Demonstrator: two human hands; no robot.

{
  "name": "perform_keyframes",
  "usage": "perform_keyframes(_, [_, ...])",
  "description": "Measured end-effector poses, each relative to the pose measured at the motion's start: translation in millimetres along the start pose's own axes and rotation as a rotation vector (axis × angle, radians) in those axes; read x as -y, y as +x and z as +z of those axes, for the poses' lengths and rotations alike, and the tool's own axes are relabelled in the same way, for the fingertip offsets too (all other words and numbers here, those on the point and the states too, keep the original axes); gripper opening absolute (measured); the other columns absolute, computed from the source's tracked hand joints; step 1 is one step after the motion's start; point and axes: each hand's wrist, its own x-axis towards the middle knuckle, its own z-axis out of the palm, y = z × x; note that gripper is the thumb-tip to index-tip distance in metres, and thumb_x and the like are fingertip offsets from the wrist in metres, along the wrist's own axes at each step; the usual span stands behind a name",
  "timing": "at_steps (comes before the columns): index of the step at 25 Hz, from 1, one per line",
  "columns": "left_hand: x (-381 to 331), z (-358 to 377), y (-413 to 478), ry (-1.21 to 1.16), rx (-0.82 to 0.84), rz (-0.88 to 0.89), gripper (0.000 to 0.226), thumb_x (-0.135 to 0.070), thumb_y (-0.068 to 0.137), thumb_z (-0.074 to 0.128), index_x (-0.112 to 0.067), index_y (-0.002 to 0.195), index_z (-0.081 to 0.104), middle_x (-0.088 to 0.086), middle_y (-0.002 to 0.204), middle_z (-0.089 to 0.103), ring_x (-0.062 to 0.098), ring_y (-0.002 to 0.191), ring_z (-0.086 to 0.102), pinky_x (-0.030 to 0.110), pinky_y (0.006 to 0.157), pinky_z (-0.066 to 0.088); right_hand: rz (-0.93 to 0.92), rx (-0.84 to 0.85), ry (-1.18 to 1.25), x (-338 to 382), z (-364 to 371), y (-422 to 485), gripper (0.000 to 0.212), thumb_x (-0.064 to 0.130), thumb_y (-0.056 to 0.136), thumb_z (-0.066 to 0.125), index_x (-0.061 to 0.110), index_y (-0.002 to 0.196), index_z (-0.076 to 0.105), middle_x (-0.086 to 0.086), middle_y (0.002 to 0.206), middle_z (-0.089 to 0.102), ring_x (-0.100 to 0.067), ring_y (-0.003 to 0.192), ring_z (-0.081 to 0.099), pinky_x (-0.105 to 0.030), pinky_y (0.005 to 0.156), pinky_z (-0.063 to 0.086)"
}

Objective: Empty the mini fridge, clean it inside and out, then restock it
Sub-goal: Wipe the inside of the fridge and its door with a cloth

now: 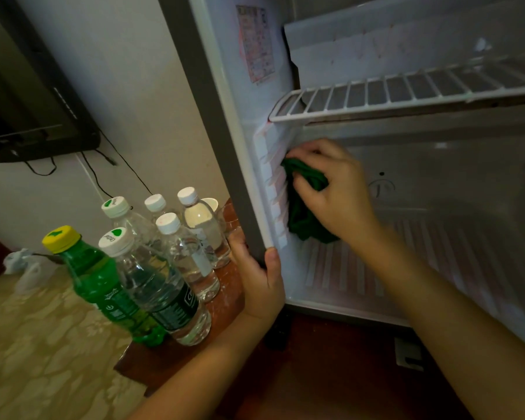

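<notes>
The mini fridge (437, 225) stands open with nothing on its wire shelf (406, 95) or ribbed floor. My right hand (331, 189) is inside it and grips a dark green cloth (303, 219), pressed against the ribbed left inner wall. My left hand (261, 280) grips the grey left front edge of the fridge (212, 147) near its bottom, thumb on the inner side. Several clear water bottles (188, 244) with white caps and a green soda bottle (103, 283) with a yellow cap stand on the surface left of the fridge.
A dark TV (28, 110) with hanging cables is mounted on the wall at upper left. Crumpled white plastic (22, 265) lies on a patterned cloth-covered surface at the left. A dark red wooden top (331, 374) runs under the fridge's front.
</notes>
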Motion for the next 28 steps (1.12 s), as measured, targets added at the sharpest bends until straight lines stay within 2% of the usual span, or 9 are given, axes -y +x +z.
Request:
perform_keyframes(2, [4, -1, 1, -0.02, -0.019, 0.018, 0.04, -0.054, 0.095, 0.037, -0.033, 0.128, 0.03, -0.01, 0.12, 0.043, -0.006, 0.116, 0.042, 0.013, 0.098, 0.035, -0.046, -0.001, 0.025, 25, -3, -19, 0.03, 0.016, 0.082, 0.058, 0.006, 0.108, 0.069, -0.008, 0.101, 0.063, -0.022, 0.096, 0.06, -0.037, 0.081, 0.051])
perform_keyframes(4, [5, -2, 2, -0.069, -0.009, -0.025, 0.043, -0.055, 0.094, 0.04, -0.024, 0.123, 0.038, 0.009, 0.114, 0.051, 0.023, 0.113, 0.05, 0.043, 0.096, 0.043, -0.102, 0.04, 0.061, 43, -5, -36, 0.028, 0.014, 0.083, 0.06, 0.006, 0.108, 0.069, -0.007, 0.103, 0.063, -0.02, 0.097, 0.059, -0.031, 0.083, 0.05])
perform_keyframes(6, [4, -3, 2, -0.082, 0.006, -0.074, 0.037, -0.059, 0.092, 0.043, -0.038, 0.122, 0.038, 0.017, 0.11, 0.05, 0.034, 0.104, 0.051, 0.056, 0.089, 0.043, -0.075, 0.064, 0.09, 45, -7, -47, 0.027, 0.013, 0.083, 0.06, 0.009, 0.109, 0.07, -0.003, 0.105, 0.064, -0.015, 0.099, 0.059, -0.024, 0.086, 0.048])
perform_keyframes(11, [0, -4, -2, -0.005, 0.001, -0.046, 0.048, -0.068, 0.088, 0.035, -0.043, 0.129, 0.026, -0.007, 0.122, 0.044, 0.011, 0.116, 0.046, 0.023, 0.1, 0.038, 0.279, -0.076, 0.281, 18, -26, -32, 0.027, 0.015, 0.083, 0.065, 0.019, 0.11, 0.065, 0.003, 0.106, 0.065, -0.004, 0.101, 0.061, -0.019, 0.09, 0.046])
perform_keyframes(16, [3, -4, -1, -0.028, 0.018, -0.014, 0.045, -0.04, 0.089, 0.041, -0.052, 0.129, 0.025, -0.03, 0.125, 0.039, -0.009, 0.116, 0.042, 0.01, 0.096, 0.034, 0.43, -0.091, 0.249, 13, -2, 9, 0.025, 0.019, 0.084, 0.066, 0.013, 0.108, 0.069, -0.002, 0.107, 0.068, -0.012, 0.1, 0.063, -0.036, 0.092, 0.05])
perform_keyframes(20, [3, -2, 1, -0.114, 0.005, -0.128, 0.038, -0.047, 0.093, 0.048, -0.049, 0.128, 0.033, -0.012, 0.124, 0.049, -0.007, 0.116, 0.048, 0.013, 0.096, 0.04, 0.276, -0.092, 0.273, 59, 2, -26, 0.021, 0.018, 0.082, 0.067, 0.014, 0.103, 0.068, 0.003, 0.099, 0.066, -0.003, 0.091, 0.061, -0.019, 0.083, 0.052])
perform_keyframes(23, [-5, -3, 3, -0.056, 0.026, -0.085, 0.034, -0.059, 0.091, 0.04, -0.046, 0.123, 0.034, -0.027, 0.127, 0.041, -0.021, 0.115, 0.038, 0.001, 0.094, 0.029, 0.177, -0.092, 0.273, 64, -9, -38, 0.022, 0.015, 0.083, 0.067, 0.014, 0.105, 0.068, 0.004, 0.101, 0.064, -0.002, 0.096, 0.061, -0.015, 0.085, 0.049])
perform_keyframes(25, [-14, -2, 2, 0.012, 0.03, 0.025, 0.045, -0.055, 0.095, 0.034, -0.032, 0.133, 0.027, -0.046, 0.133, 0.025, -0.026, 0.121, 0.024, -0.002, 0.098, 0.02, 0.363, -0.245, 0.343, 43, -9, -14, 0.02, 0.013, 0.084, 0.068, 0.018, 0.103, 0.067, 0.004, 0.101, 0.066, -0.004, 0.096, 0.062, -0.021, 0.087, 0.051])
perform_keyframes(28, [-20, -2, 4, 0.007, 0.056, 0.057, 0.05, -0.043, 0.097, 0.037, -0.011, 0.133, 0.026, -0.05, 0.134, 0.018, -0.028, 0.123, 0.019, -0.004, 0.098, 0.017, 0.554, -0.282, 0.414, 27, 6, 24, 0.017, 0.015, 0.085, 0.067, 0.011, 0.101, 0.071, 0.001, 0.096, 0.071, -0.01, 0.091, 0.066, -0.038, 0.087, 0.054])
